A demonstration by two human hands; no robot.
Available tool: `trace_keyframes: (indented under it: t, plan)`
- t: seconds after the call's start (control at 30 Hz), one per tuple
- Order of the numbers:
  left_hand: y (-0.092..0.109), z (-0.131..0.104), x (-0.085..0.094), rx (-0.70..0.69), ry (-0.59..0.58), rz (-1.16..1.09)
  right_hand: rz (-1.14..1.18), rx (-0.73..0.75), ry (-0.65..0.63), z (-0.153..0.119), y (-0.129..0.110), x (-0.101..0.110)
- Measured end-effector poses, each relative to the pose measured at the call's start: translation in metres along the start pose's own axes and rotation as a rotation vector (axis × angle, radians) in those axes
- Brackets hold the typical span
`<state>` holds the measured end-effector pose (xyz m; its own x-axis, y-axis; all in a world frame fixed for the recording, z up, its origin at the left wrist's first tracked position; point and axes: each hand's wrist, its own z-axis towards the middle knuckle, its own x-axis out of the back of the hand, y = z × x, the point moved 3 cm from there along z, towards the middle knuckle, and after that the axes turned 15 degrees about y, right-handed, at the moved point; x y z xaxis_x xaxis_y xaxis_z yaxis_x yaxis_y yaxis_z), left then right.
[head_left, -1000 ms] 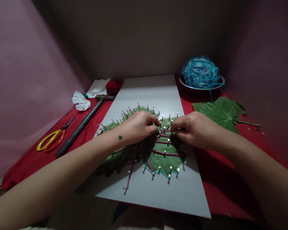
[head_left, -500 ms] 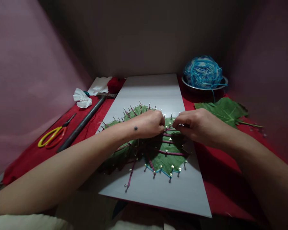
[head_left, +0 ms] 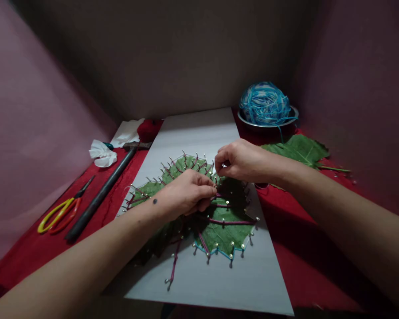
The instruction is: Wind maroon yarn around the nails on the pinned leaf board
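A green leaf (head_left: 224, 235) lies on a white board (head_left: 239, 283), ringed by nails. Magenta thread (head_left: 237, 222) runs along its veins from nail to nail, and blue yarn (head_left: 222, 252) follows part of the near edge. My left hand (head_left: 189, 192) is over the middle of the leaf, fingertips pinched together beside a nail; what they hold is hidden. Just above and to its right, my right hand (head_left: 236, 160) is closed in a pinch, seemingly on fine thread. A thin magenta loop shows under my right wrist.
On the red cloth at left lie yellow-and-orange scissors (head_left: 61, 215), a hammer (head_left: 103, 188), crumpled white tissue (head_left: 102, 153) and a red yarn ball (head_left: 149, 130). At right are a blue yarn ball (head_left: 264, 103) in a metal bowl (head_left: 267, 127) and another leaf (head_left: 297, 149).
The view has shifted slightly. My left hand has come lower over the leaf, its fingertips now at a nail. My right hand has moved left and up from the leaf's right edge.
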<state>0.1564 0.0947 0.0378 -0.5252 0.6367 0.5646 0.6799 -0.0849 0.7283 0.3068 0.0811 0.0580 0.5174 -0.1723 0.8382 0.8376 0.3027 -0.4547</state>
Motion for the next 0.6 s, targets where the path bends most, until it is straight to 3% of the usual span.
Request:
trace_keyframes:
  t: [0.27,0.6]
  plan:
    - [0.001,0.000,0.000,0.002,0.012,0.070,-0.086,0.036,-0.065,-0.008,-0.010,0.011]
    - [-0.004,0.001,0.000,-0.008,-0.001,0.055,-0.347,-0.028,-0.006,0.010,0.006,-0.014]
